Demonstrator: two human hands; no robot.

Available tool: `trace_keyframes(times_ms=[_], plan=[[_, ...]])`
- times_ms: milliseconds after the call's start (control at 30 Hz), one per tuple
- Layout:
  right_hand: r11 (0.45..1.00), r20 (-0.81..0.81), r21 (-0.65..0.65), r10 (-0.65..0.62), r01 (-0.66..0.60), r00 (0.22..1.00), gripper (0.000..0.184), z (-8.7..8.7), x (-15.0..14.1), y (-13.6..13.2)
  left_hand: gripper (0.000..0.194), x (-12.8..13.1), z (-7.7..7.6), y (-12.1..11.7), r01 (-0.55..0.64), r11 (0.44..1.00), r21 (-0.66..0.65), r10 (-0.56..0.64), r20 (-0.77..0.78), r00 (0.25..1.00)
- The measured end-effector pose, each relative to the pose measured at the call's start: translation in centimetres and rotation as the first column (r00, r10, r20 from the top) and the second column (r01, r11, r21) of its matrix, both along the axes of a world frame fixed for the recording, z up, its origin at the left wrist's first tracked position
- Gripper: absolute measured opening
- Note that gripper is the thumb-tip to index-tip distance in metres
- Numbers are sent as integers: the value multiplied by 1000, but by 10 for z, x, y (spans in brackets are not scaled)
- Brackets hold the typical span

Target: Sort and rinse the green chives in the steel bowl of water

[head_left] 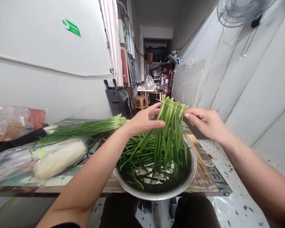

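A bunch of garlic chives [169,123] hangs from a thin bamboo skewer [158,100] that runs through the pale stem ends. My right hand [204,120] pinches the skewer's right end between thumb and fingers. At the left side of the bunch is my left hand [146,120], its thumb and fingers spread apart; whether it touches the stems I cannot tell. Below the bunch stands a metal basin [154,197] holding more loose chives [137,152] and some water. The hanging leaf tips reach down into the basin.
On the table [102,188] to the left lie another pile of chives [90,126] and a plastic bag with a pale, whitish bundle [61,158]. Several bamboo skewers [200,167] lie right of the basin. Beyond stand a black case [118,99] and stools [140,102].
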State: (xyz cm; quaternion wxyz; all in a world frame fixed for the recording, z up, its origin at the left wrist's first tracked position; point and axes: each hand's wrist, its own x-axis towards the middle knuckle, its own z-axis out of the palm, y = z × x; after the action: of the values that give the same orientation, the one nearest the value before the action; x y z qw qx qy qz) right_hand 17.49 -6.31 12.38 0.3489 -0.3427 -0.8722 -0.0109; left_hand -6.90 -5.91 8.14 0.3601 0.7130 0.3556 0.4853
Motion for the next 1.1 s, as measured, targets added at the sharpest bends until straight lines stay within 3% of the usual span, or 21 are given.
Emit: trace_keyframes(times_ms=[100,167,333,467,733,867,967,1100], plan=[[999,-90,-44,29,-33,996,24,-5,-13,-5,76,29,-14,6,238,970,-58,-217,252,943],[997,-152,-67,26,-36,988,24,-12,-16,-4,70,36,-18,6,313,944,-107,-260,347,901],[993,-139,-119,-4,-13,990,24,-28,-8,1,53,29,-9,4,374,899,-228,-270,386,882],[992,-113,-116,28,-41,993,23,-30,-6,-4,58,30,-4,6,400,881,-252,-300,357,885],[989,-65,-140,31,-40,997,23,-26,2,-12,47,23,-17,7,368,887,-280,-232,421,877],[982,-37,-165,84,-89,996,25,-30,3,-16,42,20,-19,1,367,902,-227,-292,306,906],[987,14,-105,124,-122,992,25,-30,4,-23,40,19,-17,-3,342,927,-156,-318,158,935],[990,58,-30,139,-137,989,26,-30,6,-31,38,17,-13,-6,414,908,-66,-412,43,910]])
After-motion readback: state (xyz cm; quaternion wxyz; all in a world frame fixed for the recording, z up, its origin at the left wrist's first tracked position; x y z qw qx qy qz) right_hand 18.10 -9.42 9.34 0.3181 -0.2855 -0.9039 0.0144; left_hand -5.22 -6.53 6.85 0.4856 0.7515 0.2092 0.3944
